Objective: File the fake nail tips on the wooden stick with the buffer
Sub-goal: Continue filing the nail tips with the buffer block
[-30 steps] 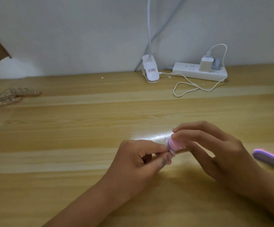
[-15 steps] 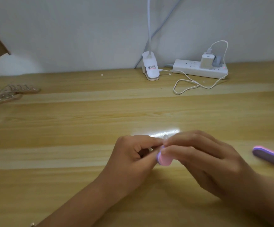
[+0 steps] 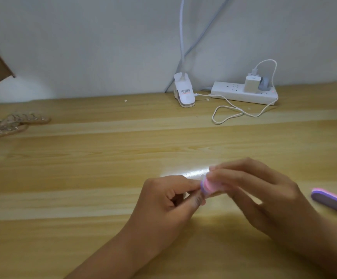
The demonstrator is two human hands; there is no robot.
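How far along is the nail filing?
Nothing shows as finished; the tips are blurred. In hand: the right hand holds the pink buffer against a nail-tip stick pinched by the left hand. Left: other nail-tip sticks lie far left on the table, possibly waiting.

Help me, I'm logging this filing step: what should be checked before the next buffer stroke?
1. Grip of right hand on buffer: ok.
2. Pinch of left hand on wooden stick, which barely shows: ok.
3. Contact of nail tip with buffer face: cannot tell, blurred and hidden.
4. Clearance between spare buffer and right hand: ok, apart.
5. Position of other nail-tip sticks: ok, at far left of table.
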